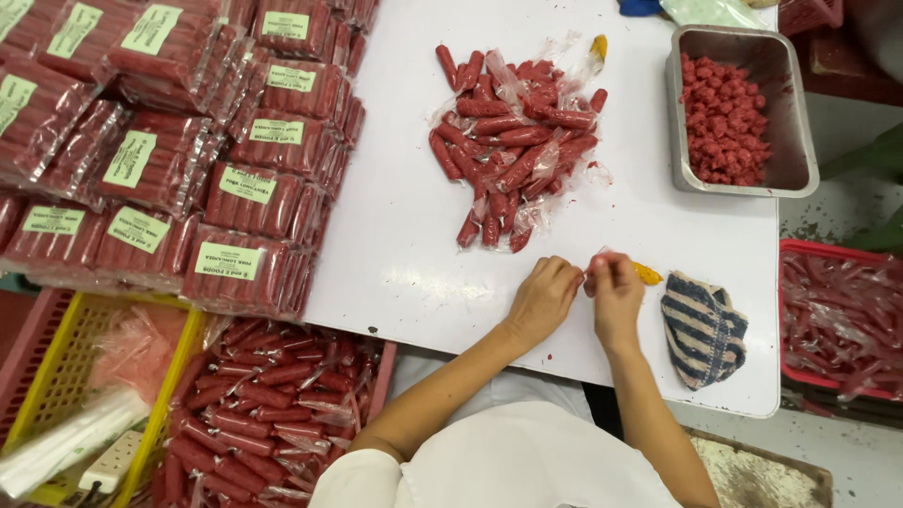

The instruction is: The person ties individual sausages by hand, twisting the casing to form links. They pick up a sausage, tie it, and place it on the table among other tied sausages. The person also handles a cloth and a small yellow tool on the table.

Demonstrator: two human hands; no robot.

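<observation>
Over the white tabletop [395, 245], the left hand [543, 299] and right hand [616, 296] meet, fingers pinched shut on a small yellow-tipped clear plastic wrapper [645, 274], beside a blue-striped folded cloth [702, 329] and below the pile of red wrapped sausages [513, 150].

We're seeing bright, even overhead light here, so the white table [404, 216] looks almost washed out with barely any shadows. Plastic on the sausage packs [169, 141] catches some glare. Focus is decent, edges bend a bit.
</observation>
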